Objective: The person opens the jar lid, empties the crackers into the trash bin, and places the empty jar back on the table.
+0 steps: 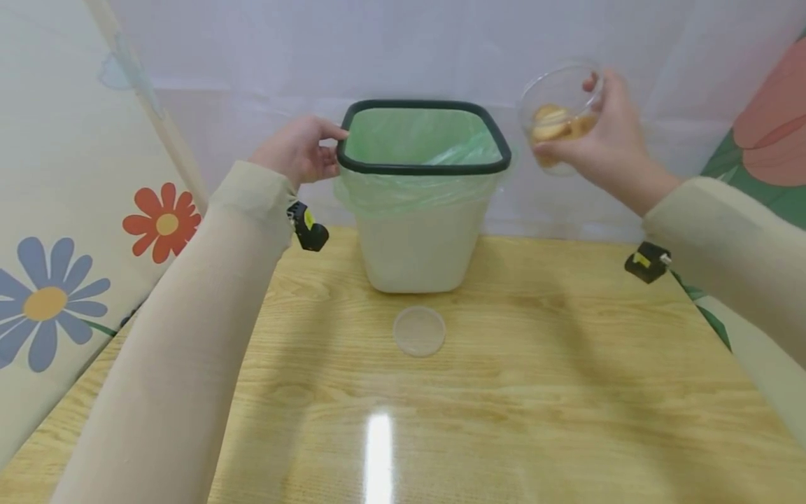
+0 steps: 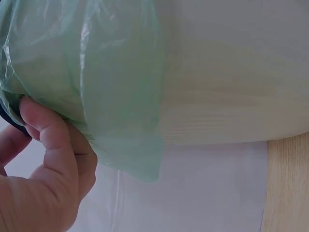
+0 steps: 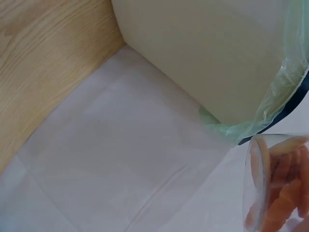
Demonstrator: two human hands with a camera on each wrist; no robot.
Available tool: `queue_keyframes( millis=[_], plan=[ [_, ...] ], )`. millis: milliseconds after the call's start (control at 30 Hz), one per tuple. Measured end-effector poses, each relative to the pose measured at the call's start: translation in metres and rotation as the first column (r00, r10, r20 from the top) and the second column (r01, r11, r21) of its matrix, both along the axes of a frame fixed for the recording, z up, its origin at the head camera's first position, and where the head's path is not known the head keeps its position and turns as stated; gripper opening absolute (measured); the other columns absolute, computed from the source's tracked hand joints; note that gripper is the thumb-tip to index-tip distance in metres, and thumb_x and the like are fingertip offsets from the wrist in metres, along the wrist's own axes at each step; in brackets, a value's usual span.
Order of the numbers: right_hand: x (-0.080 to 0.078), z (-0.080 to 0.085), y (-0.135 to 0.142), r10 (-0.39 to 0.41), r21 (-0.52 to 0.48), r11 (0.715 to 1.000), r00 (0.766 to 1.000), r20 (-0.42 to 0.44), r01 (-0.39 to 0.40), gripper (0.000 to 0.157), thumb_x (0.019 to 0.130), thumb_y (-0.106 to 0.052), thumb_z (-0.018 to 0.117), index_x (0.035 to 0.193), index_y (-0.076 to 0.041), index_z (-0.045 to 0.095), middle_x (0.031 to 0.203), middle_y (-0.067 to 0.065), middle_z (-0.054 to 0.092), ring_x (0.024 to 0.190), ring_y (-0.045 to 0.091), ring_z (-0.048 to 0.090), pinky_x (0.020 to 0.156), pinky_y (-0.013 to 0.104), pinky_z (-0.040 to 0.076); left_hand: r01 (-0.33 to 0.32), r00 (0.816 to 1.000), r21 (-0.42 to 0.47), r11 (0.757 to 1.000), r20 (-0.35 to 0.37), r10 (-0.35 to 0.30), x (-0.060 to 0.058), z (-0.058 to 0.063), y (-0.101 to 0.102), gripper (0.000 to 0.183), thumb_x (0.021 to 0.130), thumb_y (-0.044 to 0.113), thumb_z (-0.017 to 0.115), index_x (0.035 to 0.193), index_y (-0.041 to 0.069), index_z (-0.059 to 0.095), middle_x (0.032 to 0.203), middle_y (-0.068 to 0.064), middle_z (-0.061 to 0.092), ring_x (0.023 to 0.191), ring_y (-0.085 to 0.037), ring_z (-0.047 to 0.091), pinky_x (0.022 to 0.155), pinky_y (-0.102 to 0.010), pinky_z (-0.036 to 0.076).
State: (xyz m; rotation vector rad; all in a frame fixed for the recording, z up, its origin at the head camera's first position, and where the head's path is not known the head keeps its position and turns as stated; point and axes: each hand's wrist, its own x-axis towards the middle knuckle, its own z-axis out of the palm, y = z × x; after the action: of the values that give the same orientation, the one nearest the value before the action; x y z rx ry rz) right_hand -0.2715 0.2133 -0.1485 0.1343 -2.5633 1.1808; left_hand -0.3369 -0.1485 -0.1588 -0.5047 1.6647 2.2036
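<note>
A cream trash can (image 1: pixel 418 245) with a black rim (image 1: pixel 428 169) stands upright, lined with a green plastic bag (image 1: pixel 390 194). At its left side my left hand (image 1: pixel 299 148) pinches the rim and bag edge; its bent fingers (image 2: pixel 50 133) press the bag from outside. My right hand (image 1: pixel 607 143) grips a clear plastic cup (image 1: pixel 535 98) by its sides, in the air right of the can. The cup is tilted and holds several yellow-orange pieces (image 1: pixel 550 126), which look like orange slices or chunks in the right wrist view.
A round translucent lid (image 1: pixel 419 331) lies flat on the wooden table (image 1: pixel 504 406) in front of the can. A pale cloth backdrop (image 1: pixel 252 49) hangs behind. Flower-print panels (image 1: pixel 50 175) flank both sides.
</note>
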Motion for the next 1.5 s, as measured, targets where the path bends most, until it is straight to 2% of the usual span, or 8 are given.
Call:
queue_keyframes(
  millis=[333,533,667,767,900,1167,1500],
  plan=[
    [-0.002,0.002,-0.004,0.01,0.047,0.999,0.999,-0.033,-0.009,0.099,0.079,-0.012,0.085,0.155,-0.012,0.022,0.155,0.013,0.031,0.138,0.03,0.04,0.107,0.035,0.047,-0.001,1.0,0.008,1.0,0.0,0.001,0.0,0.001,0.003,0.034,0.101,0.009,0.056,0.131,0.022,0.047,0.091,-0.004,0.052,0.073,-0.014,0.052,0.056,-0.028,0.052],
    [-0.005,0.001,-0.006,0.017,0.098,0.995,0.997,-0.069,-0.01,0.099,0.079,-0.011,0.085,0.155,-0.011,0.022,0.157,0.014,0.029,0.14,0.028,0.037,0.111,0.035,0.044,-0.006,1.0,0.014,1.0,0.009,0.006,0.0,0.001,0.002,0.034,0.102,0.009,0.056,0.133,0.021,0.048,0.091,-0.004,0.052,0.073,-0.014,0.053,0.056,-0.028,0.051],
    [-0.007,0.001,-0.009,0.034,0.133,0.991,0.995,-0.098,-0.021,0.101,0.079,-0.011,0.085,0.156,-0.01,0.02,0.157,0.013,0.029,0.141,0.028,0.036,0.113,0.036,0.042,0.001,1.0,0.014,1.0,0.018,-0.001,0.001,0.003,0.0,0.042,0.102,0.01,0.054,0.14,0.024,0.043,0.092,-0.004,0.053,0.072,-0.014,0.054,0.056,-0.028,0.051],
    [-0.011,0.0,-0.011,0.052,0.155,0.987,0.99,-0.128,-0.031,0.104,0.078,-0.01,0.085,0.158,-0.01,0.018,0.158,0.013,0.029,0.144,0.026,0.033,0.116,0.035,0.037,0.007,1.0,0.007,1.0,0.016,-0.007,0.002,0.003,-0.001,0.05,0.103,0.011,0.053,0.146,0.027,0.037,0.092,-0.005,0.053,0.071,-0.014,0.054,0.056,-0.028,0.051],
    [-0.015,0.001,-0.012,0.052,0.195,0.981,0.988,-0.144,-0.023,0.105,0.078,-0.01,0.085,0.159,-0.01,0.018,0.159,0.012,0.029,0.146,0.026,0.032,0.119,0.034,0.031,0.017,1.0,-0.021,1.0,0.009,-0.017,0.004,0.002,-0.001,0.047,0.103,0.012,0.053,0.145,0.025,0.038,0.088,-0.005,0.052,0.068,-0.015,0.051,0.054,-0.028,0.048],
    [-0.017,0.003,-0.018,0.072,0.271,0.962,0.979,-0.191,-0.018,0.102,0.078,-0.009,0.084,0.158,-0.007,0.02,0.158,0.013,0.032,0.145,0.027,0.032,0.121,0.036,0.026,0.036,0.999,-0.052,0.998,-0.005,-0.036,0.005,0.001,-0.001,0.047,0.103,0.013,0.053,0.145,0.027,0.036,0.078,-0.005,0.05,0.062,-0.015,0.046,0.05,-0.028,0.043],
    [-0.023,0.008,-0.021,0.109,0.411,0.912,0.961,-0.253,0.005,0.099,0.082,-0.014,0.082,0.157,-0.004,0.019,0.157,0.018,0.033,0.145,0.032,0.031,0.123,0.041,0.021,0.02,1.0,-0.063,0.998,-0.016,-0.021,0.005,0.002,0.001,0.049,0.103,0.014,0.054,0.146,0.028,0.037,0.084,-0.004,0.052,0.066,-0.014,0.049,0.053,-0.028,0.048]
  ],
)
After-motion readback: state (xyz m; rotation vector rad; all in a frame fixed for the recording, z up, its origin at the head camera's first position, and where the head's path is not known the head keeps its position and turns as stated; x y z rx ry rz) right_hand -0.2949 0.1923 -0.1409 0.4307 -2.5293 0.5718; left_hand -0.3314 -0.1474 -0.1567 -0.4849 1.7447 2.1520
